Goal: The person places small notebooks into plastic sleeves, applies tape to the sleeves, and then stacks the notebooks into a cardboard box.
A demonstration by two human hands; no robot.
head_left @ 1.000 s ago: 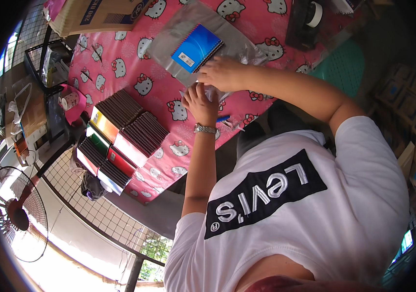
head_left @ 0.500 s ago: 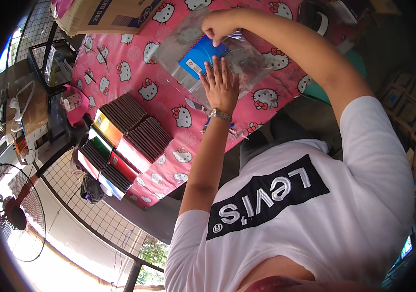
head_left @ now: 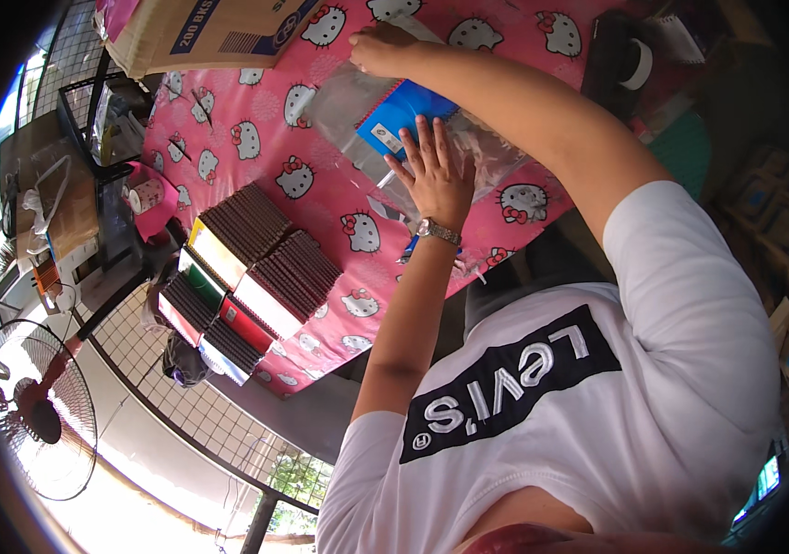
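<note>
A blue spiral notebook [head_left: 391,117] with a white label lies in a clear plastic sleeve [head_left: 334,115] on the table. My left hand [head_left: 440,180], wearing a metal watch, rests flat over the notebook's near edge with its fingers spread. Beyond the notebook, my right hand [head_left: 383,51] is closed at the far left part of the plastic, its fingertips partly hidden. My right forearm passes over the notebook's far right corner.
Stacks of spiral notebooks [head_left: 293,277] stand on the pink patterned tablecloth [head_left: 246,138] at left. A cardboard box [head_left: 219,37] sits at the far left. A pink cup [head_left: 147,196] and a fan [head_left: 42,415] are further left. A black object with a white band [head_left: 636,65] lies far right.
My right hand has moved left, off the notebook's top edge to the far left part of the plastic. My left hand stays flat on the notebook. The whole view has shifted slightly.
</note>
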